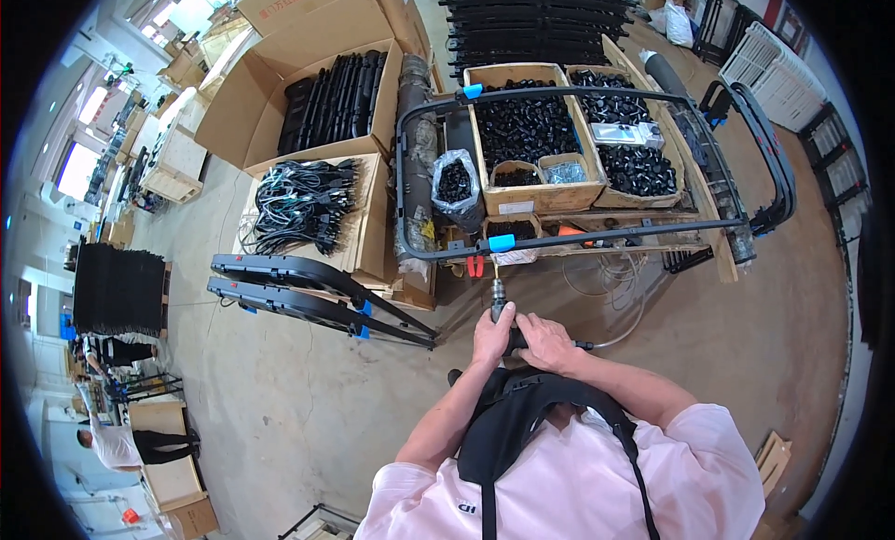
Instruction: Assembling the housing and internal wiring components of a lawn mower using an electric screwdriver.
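Observation:
In front of my body both hands are closed around a pneumatic drill (pixel 498 294) with a chuck and a thin bit. My left hand (pixel 490 336) wraps its near side, thumb along the body. Beside it my right hand (pixel 548 342) grips the handle end, where a pale hose (pixel 620 337) leads off to the right. The bit points away from me at the near bar of a black tubular frame (pixel 583 238), just below a blue clip (pixel 502 242). Whether the tip touches the bar I cannot tell. The frame lies across the bench.
Boxes of small black parts (pixel 524 120) sit under the frame, beside a plastic bag of parts (pixel 454 181). Left are bundled cables (pixel 303 200), a carton (pixel 228 120) and leaning black frames (pixel 280 293). Red-handled pliers (pixel 475 266) hang at the bench edge. A person (pixel 117 447) stands far left.

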Demonstrator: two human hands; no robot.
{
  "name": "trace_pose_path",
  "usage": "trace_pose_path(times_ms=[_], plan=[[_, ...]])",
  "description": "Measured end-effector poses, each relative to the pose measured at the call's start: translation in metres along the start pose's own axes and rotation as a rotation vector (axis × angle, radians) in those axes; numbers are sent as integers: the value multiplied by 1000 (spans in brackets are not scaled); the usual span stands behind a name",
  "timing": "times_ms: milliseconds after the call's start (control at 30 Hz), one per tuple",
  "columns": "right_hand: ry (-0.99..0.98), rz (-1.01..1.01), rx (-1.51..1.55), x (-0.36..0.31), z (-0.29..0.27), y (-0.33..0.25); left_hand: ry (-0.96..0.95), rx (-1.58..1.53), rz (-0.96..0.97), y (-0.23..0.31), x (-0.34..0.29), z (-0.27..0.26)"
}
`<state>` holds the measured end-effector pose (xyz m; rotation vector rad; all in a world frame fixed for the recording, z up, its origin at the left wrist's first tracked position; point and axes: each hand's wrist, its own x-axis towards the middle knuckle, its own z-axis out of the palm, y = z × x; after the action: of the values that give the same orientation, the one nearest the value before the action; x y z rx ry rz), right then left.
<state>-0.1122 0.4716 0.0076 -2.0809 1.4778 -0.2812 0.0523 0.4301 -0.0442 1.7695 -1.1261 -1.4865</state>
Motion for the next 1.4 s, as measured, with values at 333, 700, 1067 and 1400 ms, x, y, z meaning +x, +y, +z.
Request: trace_pose_path(times_ms=[333,700,1067,1400], plan=[[17,56,-3,-2,-10,18,-17,-17,23,18,-1,17],[19,33,29,3,-13,31,7,65,26,15,13,24],[34,69,10,11,-20,31,37,150,41,22,22,26],[4,5,-6,15,-14,34,36,156,12,26,28,27]])
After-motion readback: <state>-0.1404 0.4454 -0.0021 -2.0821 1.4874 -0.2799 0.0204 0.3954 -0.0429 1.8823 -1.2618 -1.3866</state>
